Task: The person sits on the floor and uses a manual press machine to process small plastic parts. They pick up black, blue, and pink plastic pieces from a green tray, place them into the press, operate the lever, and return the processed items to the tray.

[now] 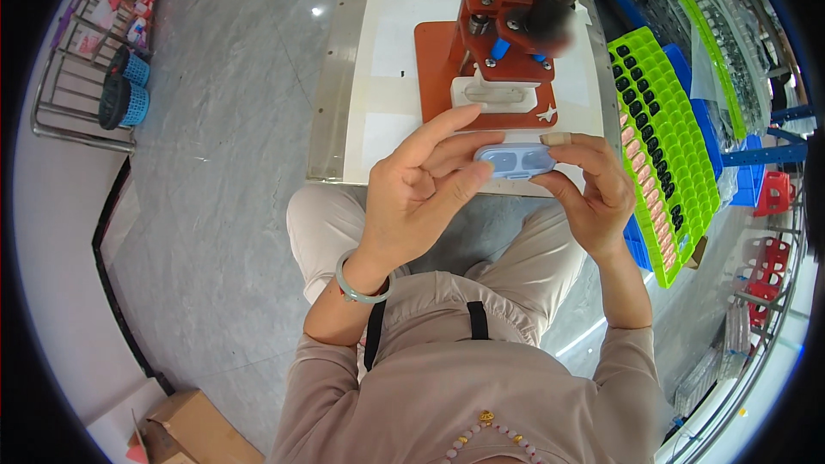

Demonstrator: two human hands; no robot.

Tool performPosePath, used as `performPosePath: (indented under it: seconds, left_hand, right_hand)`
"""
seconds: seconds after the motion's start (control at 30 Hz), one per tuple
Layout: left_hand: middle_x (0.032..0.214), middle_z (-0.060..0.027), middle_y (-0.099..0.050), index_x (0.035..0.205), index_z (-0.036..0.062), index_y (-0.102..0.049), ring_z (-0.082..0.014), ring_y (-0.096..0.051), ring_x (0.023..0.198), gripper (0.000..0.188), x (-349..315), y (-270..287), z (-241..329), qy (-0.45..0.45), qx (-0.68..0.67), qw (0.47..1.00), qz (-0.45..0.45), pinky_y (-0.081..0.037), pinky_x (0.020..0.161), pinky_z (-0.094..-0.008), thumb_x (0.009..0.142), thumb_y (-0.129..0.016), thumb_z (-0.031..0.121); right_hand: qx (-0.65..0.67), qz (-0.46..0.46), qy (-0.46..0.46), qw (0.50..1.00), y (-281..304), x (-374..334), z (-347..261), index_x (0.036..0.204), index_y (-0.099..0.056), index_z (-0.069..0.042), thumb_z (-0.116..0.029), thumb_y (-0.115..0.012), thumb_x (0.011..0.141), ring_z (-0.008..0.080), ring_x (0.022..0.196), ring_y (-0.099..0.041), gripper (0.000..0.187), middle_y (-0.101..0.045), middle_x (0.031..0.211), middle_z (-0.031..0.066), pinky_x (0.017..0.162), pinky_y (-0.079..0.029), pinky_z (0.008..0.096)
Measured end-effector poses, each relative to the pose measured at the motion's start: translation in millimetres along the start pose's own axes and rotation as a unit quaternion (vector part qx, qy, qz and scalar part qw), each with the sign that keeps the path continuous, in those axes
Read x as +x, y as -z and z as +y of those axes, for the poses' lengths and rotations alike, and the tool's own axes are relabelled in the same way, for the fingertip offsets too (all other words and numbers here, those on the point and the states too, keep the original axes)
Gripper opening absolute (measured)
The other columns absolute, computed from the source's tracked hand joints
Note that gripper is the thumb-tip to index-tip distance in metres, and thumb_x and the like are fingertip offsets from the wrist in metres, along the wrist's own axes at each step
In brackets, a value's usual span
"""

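A small pale blue oblong case (514, 160) with two rounded hollows is held between both hands, just over the near edge of the worktable. My right hand (596, 187) pinches its right end between thumb and fingers; one fingertip has a beige wrap. At the left end, my left hand (421, 193) has its thumb on the case and its index finger stretched out above; its other fingers are partly hidden behind. Beyond the hands stands an orange hand press (507, 51), with a white fixture (494, 96) on its orange base plate.
A bright green tray (696, 155) with rows of black and pink pieces stands at the right, by blue bins. Behind it are clear plastic-wrapped trays (726, 43). Far left is a metal rack (64, 90) with blue baskets (136, 106). A cardboard box (202, 430) sits lower left.
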State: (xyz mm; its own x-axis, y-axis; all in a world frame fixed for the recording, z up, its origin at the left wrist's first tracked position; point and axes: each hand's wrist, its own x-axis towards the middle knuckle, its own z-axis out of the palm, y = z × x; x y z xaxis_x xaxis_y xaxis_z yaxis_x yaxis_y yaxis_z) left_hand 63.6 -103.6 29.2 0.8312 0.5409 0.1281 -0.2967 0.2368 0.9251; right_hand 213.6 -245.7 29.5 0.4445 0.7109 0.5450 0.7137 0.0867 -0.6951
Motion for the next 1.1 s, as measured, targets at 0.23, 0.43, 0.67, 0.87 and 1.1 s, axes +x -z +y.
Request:
performPosePath:
  seconds: [0.23,0.43,0.67,0.87,1.1]
  left_hand:
    - [0.112,-0.0172,-0.064,0.13,-0.0009,-0.047,-0.0195,-0.062,0.1,0.051,21,1,-15,-0.015,0.104,0.992,0.068,-0.05,0.085,-0.0294,0.085,-0.068,0.011]
    - [0.117,-0.0117,-0.06,0.138,0.0053,-0.037,-0.0249,-0.051,0.112,0.092,44,32,-16,-0.098,0.414,0.902,0.077,-0.044,0.092,-0.0376,0.064,-0.085,0.03]
    - [0.132,-0.0116,-0.053,0.131,0.0004,-0.047,-0.0192,-0.055,0.113,0.082,59,25,-28,-0.085,0.376,0.918,0.087,-0.043,0.09,-0.0341,0.062,-0.086,0.022]
    - [0.138,-0.0151,-0.045,0.124,-0.0021,-0.053,-0.0193,-0.059,0.104,0.064,67,25,-38,-0.071,0.367,0.923,0.088,-0.046,0.088,-0.0314,0.069,-0.08,0.017]
    - [0.118,-0.0105,-0.059,0.134,-0.0028,-0.04,-0.0182,-0.058,0.1,0.077,67,28,-40,-0.058,0.324,0.942,0.067,-0.045,0.089,-0.0301,0.07,-0.08,0.013]
  right_hand:
    - [-0.125,-0.007,0.041,0.991,-3,17,11,0.096,-0.067,-0.003,0.0,-0.078,0.065,0.0244,0.092,-0.064,0.033,-0.067,0.098,0.0092,0.08,-0.052,0.0332]
    - [-0.105,0.007,-0.018,0.994,-4,38,57,0.097,-0.067,-0.002,-0.004,-0.076,0.071,0.0229,0.084,-0.061,0.027,-0.065,0.094,0.009,0.075,-0.05,0.032]
    - [-0.082,-0.029,-0.034,0.996,-20,48,63,0.091,-0.065,0.0,-0.007,-0.076,0.074,0.019,0.081,-0.059,0.022,-0.06,0.102,0.0105,0.065,-0.05,0.027]
    - [-0.104,-0.063,-0.028,0.992,-19,44,60,0.092,-0.065,0.001,-0.006,-0.076,0.073,0.0192,0.088,-0.058,0.023,-0.062,0.1,0.0096,0.062,-0.05,0.0264]
    - [-0.112,0.014,0.022,0.993,24,50,61,0.107,-0.065,-0.006,-0.006,-0.075,0.075,0.0198,0.104,-0.059,0.033,-0.065,0.111,0.0093,0.084,-0.047,0.0289]
